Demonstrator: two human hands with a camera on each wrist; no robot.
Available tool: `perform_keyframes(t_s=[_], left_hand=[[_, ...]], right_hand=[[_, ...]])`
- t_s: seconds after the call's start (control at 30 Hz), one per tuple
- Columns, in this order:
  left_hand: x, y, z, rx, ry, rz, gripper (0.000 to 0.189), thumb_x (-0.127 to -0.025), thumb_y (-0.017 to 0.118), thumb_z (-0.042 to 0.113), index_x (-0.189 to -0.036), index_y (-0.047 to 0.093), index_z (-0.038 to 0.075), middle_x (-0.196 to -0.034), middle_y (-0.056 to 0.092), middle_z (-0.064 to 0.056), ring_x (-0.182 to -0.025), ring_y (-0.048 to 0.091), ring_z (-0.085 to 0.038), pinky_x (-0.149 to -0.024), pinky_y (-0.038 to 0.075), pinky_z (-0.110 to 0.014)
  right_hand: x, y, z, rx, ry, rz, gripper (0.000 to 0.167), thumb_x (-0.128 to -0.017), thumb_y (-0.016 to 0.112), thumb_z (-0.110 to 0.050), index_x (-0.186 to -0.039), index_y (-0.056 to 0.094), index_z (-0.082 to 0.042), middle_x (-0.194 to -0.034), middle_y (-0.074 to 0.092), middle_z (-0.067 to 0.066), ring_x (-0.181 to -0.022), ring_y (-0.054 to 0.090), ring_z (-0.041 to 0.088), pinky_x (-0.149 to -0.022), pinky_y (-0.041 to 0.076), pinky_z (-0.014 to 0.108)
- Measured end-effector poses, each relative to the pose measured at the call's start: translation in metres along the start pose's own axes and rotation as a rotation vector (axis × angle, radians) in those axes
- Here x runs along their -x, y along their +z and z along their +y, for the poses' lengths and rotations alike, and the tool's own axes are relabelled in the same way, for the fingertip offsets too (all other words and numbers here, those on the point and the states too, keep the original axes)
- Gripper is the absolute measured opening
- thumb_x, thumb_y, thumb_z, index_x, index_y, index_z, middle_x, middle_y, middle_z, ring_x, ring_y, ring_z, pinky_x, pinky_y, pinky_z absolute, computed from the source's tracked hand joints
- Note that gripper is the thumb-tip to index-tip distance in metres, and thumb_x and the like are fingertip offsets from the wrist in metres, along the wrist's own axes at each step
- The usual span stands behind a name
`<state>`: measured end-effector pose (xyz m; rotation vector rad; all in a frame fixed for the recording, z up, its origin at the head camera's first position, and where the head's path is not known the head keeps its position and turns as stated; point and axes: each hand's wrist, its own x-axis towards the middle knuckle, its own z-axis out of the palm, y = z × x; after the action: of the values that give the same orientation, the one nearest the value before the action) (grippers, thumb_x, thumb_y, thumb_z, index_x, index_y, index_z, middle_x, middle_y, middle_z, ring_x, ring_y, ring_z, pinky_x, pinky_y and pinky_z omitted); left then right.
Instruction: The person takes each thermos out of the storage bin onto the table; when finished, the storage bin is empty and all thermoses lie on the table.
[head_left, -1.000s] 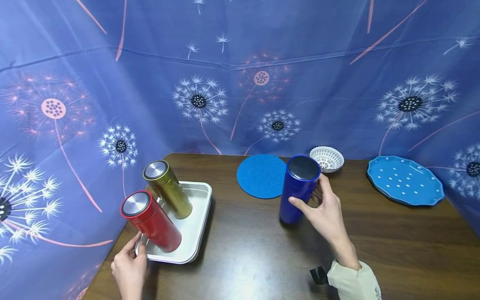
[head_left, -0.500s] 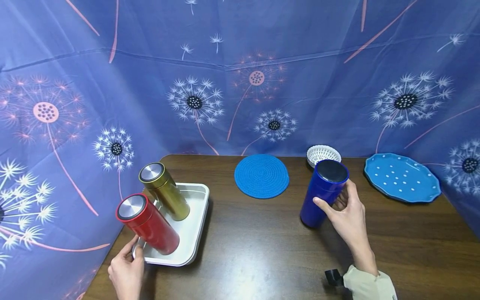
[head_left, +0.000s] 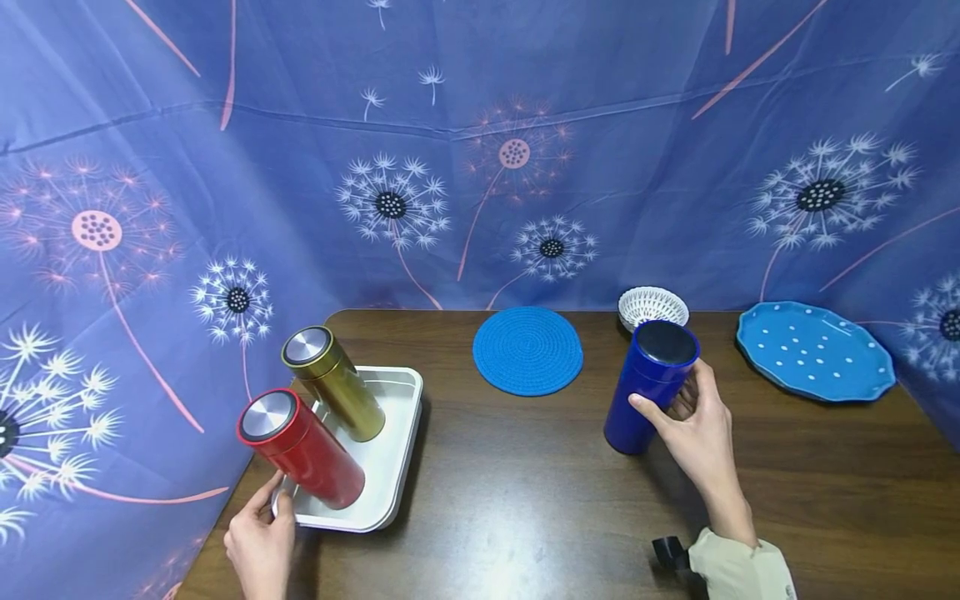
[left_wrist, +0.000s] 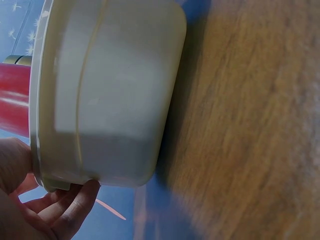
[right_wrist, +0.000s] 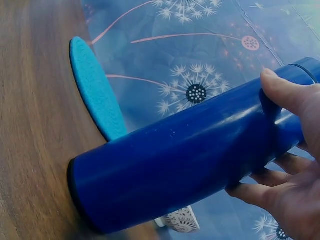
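Note:
My left hand [head_left: 258, 537] grips the near left corner of a white plastic container [head_left: 387, 467], its thumb at the rim and its fingers under the edge. In the left wrist view the container's deep side wall [left_wrist: 115, 95] shows above the table. A red thermos bottle [head_left: 318, 454] and a gold thermos bottle [head_left: 345, 392] stand upright on the container's top, inside the rim. My right hand [head_left: 697, 429] holds a dark blue thermos bottle [head_left: 641, 396] around its upper part, the thumb in front. The blue bottle is upright, its base right at the wooden table.
A round blue woven mat [head_left: 527, 350] lies at the back middle of the table [head_left: 510, 492]. Behind the blue bottle stands a small white openwork bowl [head_left: 652, 305]. A blue polka-dot plate [head_left: 817, 350] sits at the back right. Patterned blue cloth [head_left: 630, 150] hangs behind.
My right hand has carried the blue thermos bottle to the right, away from the woven mat; over the last half second it stays nearly still. The left hand keeps its grip on the container.

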<state>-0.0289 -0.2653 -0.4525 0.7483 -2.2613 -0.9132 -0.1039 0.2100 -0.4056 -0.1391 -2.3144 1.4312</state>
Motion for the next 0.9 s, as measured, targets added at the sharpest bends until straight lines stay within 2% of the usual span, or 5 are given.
perform_keyframes(t_s=[0.37,0.5,0.63,0.77,0.9], left_hand=[[0.001,0.003,-0.002,0.014,-0.016,-0.003,0.031,-0.085,0.06,0.005,-0.113,0.072,0.004,-0.083,0.07,-0.026,-0.092,0.062,-0.051,-0.072,0.035,-0.059],[0.002,0.002,-0.002,0.011,-0.036,-0.007,0.031,-0.085,0.061,0.005,-0.114,0.072,0.006,-0.081,0.07,-0.026,-0.091,0.062,-0.052,-0.073,0.035,-0.059],[0.002,0.002,-0.002,0.018,-0.045,-0.006,0.031,-0.085,0.061,0.006,-0.113,0.073,0.007,-0.083,0.07,-0.025,-0.094,0.062,-0.051,-0.074,0.036,-0.058],[0.001,0.001,-0.002,0.029,-0.042,0.001,0.03,-0.085,0.06,0.006,-0.113,0.073,0.006,-0.089,0.069,-0.026,-0.099,0.06,-0.052,-0.076,0.036,-0.058],[0.0,0.001,-0.001,0.024,-0.045,-0.006,0.03,-0.086,0.06,0.005,-0.114,0.072,0.005,-0.094,0.069,-0.027,-0.103,0.059,-0.052,-0.078,0.036,-0.059]], right_hand=[[0.004,-0.001,0.004,0.002,-0.005,0.005,0.082,-0.079,0.081,-0.012,-0.147,0.035,-0.011,-0.136,0.056,0.018,-0.121,0.057,0.032,-0.086,0.042,0.007],[0.007,0.0,0.007,-0.012,-0.015,-0.022,0.087,-0.081,0.079,-0.013,-0.151,0.028,-0.017,-0.142,0.049,0.018,-0.127,0.05,0.04,-0.099,0.045,0.03],[0.013,0.0,0.008,-0.043,-0.033,-0.05,0.097,-0.081,0.079,-0.013,-0.155,0.018,-0.025,-0.153,0.036,0.019,-0.136,0.036,0.044,-0.104,0.031,0.06],[0.021,-0.001,0.007,-0.056,-0.027,-0.067,0.104,-0.082,0.078,-0.013,-0.156,0.008,-0.032,-0.16,0.023,0.015,-0.142,0.027,0.043,-0.106,0.025,0.063],[0.031,-0.004,0.006,-0.037,0.018,-0.058,0.108,-0.082,0.078,-0.014,-0.156,0.002,-0.035,-0.161,0.021,0.013,-0.143,0.026,0.039,-0.108,0.024,0.059]])
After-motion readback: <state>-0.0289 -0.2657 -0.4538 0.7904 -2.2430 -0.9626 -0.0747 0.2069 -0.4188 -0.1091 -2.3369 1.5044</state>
